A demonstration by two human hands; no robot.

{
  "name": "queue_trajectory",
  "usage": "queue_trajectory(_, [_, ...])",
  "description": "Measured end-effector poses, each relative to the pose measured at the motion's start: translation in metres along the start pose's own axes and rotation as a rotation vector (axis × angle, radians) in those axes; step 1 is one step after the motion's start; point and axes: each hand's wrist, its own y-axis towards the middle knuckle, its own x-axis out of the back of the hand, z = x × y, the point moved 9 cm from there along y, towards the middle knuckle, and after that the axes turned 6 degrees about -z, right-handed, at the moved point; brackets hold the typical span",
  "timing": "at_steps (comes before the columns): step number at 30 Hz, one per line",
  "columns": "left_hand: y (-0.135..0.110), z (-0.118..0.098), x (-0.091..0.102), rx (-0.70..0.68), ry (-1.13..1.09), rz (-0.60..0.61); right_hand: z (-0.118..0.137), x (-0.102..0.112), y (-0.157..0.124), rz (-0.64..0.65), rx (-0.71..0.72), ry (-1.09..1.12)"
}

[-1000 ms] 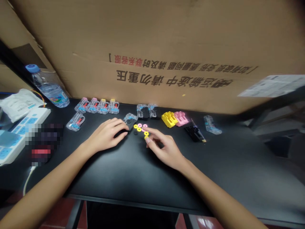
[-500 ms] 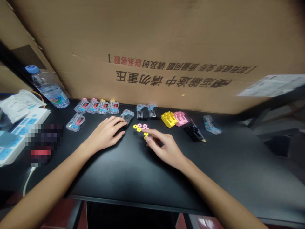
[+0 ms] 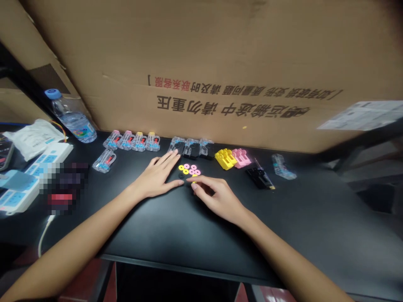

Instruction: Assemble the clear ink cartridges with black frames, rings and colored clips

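My left hand (image 3: 159, 176) lies open on the black table, fingers spread. Its fingertips reach the near end of a clear casing with a black part (image 3: 177, 145), first of three in a row. In a pinch, the thumb and forefinger of my right hand (image 3: 218, 192) hold a small yellow ring (image 3: 194, 182), mostly covered by the fingertips. Between the hands lie several loose flat rings: pink ones (image 3: 193, 167), yellow ones (image 3: 181, 167) and a dark one (image 3: 181, 176).
Clear casings with red parts (image 3: 139, 141) stand at back left. Yellow (image 3: 225, 159) and pink plastic pieces (image 3: 241, 158), a black tool (image 3: 260, 178) and another clear casing (image 3: 282, 167) lie rightward. A water bottle (image 3: 74, 119) and power strip (image 3: 37, 176) sit left; a cardboard wall (image 3: 220, 50) rises behind.
My left hand has let go of the clear casing with its black part, now lined up beside two others, and its fingers have spread. My right hand has barely moved.
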Motion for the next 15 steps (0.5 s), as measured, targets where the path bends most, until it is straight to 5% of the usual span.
queue_trajectory(8, [0.003, 0.002, 0.0, 0.035, 0.059, -0.051, 0.01, 0.014, 0.006, -0.092, 0.141, -0.122])
queue_trajectory(15, [-0.012, 0.015, 0.022, 0.074, 0.14, -0.149, -0.024, 0.104, 0.018, -0.395, 0.076, -0.446])
